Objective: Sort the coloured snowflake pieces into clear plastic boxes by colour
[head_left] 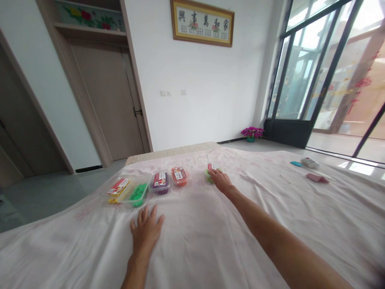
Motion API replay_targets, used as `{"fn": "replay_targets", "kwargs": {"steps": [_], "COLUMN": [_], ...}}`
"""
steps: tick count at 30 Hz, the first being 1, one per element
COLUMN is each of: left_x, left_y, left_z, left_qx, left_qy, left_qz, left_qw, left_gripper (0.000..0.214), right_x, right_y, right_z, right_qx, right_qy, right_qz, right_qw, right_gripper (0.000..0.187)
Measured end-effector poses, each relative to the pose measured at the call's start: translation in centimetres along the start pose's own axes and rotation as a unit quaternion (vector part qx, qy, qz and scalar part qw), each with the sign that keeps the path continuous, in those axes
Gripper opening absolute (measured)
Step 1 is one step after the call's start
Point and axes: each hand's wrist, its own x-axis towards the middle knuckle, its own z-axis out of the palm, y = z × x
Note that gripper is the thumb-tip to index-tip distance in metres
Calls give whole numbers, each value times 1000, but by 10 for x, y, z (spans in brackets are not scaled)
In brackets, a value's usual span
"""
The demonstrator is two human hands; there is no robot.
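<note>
My left hand (pixel 146 229) lies flat on the pale pink cloth (pixel 210 233), fingers spread, holding nothing, just in front of a row of clear plastic boxes. My right hand (pixel 220 179) reaches far forward and rests on a small clear box with green pieces (pixel 210 170), fingers over its near side. To the left stand a box with orange pieces (pixel 179 176), a box with purple pieces (pixel 160 183), and an opened box with yellow and green pieces (pixel 128 191). Each box carries a red and white label.
At the far right of the cloth lie a dark red flat object (pixel 317 178), a white item (pixel 309 162) and a small blue one (pixel 296 163). Beyond are a door (pixel 108 100), a pot of purple flowers (pixel 252 133) and glass doors (pixel 315 80).
</note>
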Motion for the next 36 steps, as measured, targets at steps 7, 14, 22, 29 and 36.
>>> {"fn": "replay_targets", "kwargs": {"steps": [7, 14, 22, 29, 36], "left_x": [1, 0, 0, 0, -1], "left_y": [0, 2, 3, 3, 3], "left_z": [2, -1, -4, -5, -8], "left_qx": [-3, -10, -9, -11, -18], "left_qy": [6, 1, 0, -9, -5], "left_qz": [-3, -4, -5, -4, -1], "left_qw": [1000, 1000, 1000, 1000, 1000], "left_gripper": [56, 56, 56, 56, 56], "right_x": [-16, -38, -33, -1, 18], "right_y": [76, 125, 84, -47, -130], "right_z": [3, -6, -35, -37, -16], "right_qx": [34, 41, -40, 67, 7], "right_qy": [9, 15, 18, 10, 21], "right_qz": [-23, -23, -22, -149, -194], "right_qw": [999, 999, 999, 986, 981], "right_gripper": [44, 45, 73, 51, 23]}}
